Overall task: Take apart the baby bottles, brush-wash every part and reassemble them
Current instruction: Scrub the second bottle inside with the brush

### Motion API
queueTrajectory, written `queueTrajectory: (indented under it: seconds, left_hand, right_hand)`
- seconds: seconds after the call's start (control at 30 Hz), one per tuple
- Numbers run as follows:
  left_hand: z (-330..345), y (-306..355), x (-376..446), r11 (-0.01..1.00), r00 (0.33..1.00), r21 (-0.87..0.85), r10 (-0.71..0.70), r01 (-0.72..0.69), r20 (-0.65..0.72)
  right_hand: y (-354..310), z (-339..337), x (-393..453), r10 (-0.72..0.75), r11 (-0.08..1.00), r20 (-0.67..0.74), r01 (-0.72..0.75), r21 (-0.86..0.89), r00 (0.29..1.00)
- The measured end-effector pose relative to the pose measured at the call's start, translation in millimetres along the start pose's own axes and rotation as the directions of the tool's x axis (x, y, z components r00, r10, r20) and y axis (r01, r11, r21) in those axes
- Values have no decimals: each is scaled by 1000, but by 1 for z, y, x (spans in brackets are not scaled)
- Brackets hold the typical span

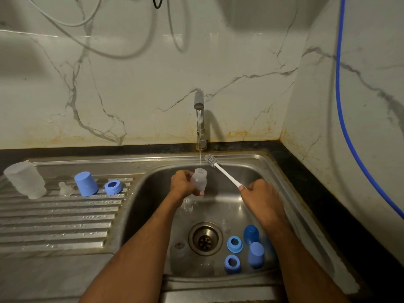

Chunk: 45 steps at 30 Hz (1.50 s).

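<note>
Rinsing a clear bottle body (pixel 199 179): my left hand (pixel 182 183) curls its fingers round it, mouth up under the tap's (pixel 199 119) thin stream so water fills it. My right hand (pixel 260 194) grips the brush (pixel 220 170) handle, bristles lifted clear beside the stream, ready to enter. Washed parts stand along the drainboard's (pixel 56 217) far edge; unwashed blue rings and caps crowd the sink's (pixel 282 171) near right corner, leaving the middle free
</note>
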<state>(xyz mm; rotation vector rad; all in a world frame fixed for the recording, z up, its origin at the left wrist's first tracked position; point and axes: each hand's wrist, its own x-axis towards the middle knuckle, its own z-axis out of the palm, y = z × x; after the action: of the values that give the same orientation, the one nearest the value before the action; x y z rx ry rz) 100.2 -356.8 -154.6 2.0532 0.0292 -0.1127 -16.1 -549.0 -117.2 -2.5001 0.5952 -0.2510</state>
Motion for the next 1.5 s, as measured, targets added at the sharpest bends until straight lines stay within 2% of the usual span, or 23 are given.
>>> queueTrajectory:
  seconds: [0.13, 0.3, 0.43, 0.57, 0.7, 0.77, 0.9, 1.0, 1.13, 1.23, 1.33, 1.43, 1.5]
  left_hand:
    - [-1, -2, 0, 997, 999, 78, 25, -22, -42]
    - [2, -3, -2, 982, 999, 186, 23, -28, 31]
    - [-1, 2, -1, 985, 982, 92, 152, -143, -108]
    - [2, -3, -3, 964, 991, 235, 135, -129, -9]
    - [2, 0, -2, 974, 986, 163, 166, -159, -27]
    - [2, 0, -1, 964, 988, 217, 153, -152, 12]
    - [3, 0, 1, 970, 981, 171, 184, -172, -57]
    - [3, -1, -2, 956, 990, 258, 137, -139, 25]
    - [2, 1, 0, 972, 978, 157, 192, -177, -86]
    - [3, 0, -1, 951, 989, 273, 146, -146, 20]
    - [4, 0, -2, 959, 981, 219, 190, -180, -27]
    - [3, 2, -4, 954, 987, 255, 163, -157, 1]
    - [2, 2, -3, 960, 983, 224, 182, -171, -30]
  right_hand:
    - [0, 0, -2, -8, 1000, 4, 8, -8, 1000]
    - [0, -1, -2, -8, 1000, 2, 8, 8, 1000]
    - [-1, -2, -2, -11, 1000, -3, 11, 10, 1000]
    - [-1, -2, -3, -8, 1000, 0, 8, 0, 1000]
    - [0, -3, -3, -12, 1000, -1, 12, -19, 1000]
    - [-2, -4, -3, -14, 1000, -2, 13, -13, 1000]
    - [-2, -4, -3, -3, 1000, -1, 3, -11, 1000]
    - [-1, -2, -3, -2, 1000, -5, 2, -11, 1000]
    - [-1, -2, -2, -7, 1000, -17, 7, -4, 1000]
    - [-2, -2, -2, -3, 1000, -14, 3, -8, 1000]
    - [-2, -3, -3, -1, 1000, -19, 1, -12, 1000]
    - [0, -3, -3, -4, 1000, -14, 4, -12, 1000]
    - [-1, -3, -3, -3, 1000, -14, 3, -3, 1000]
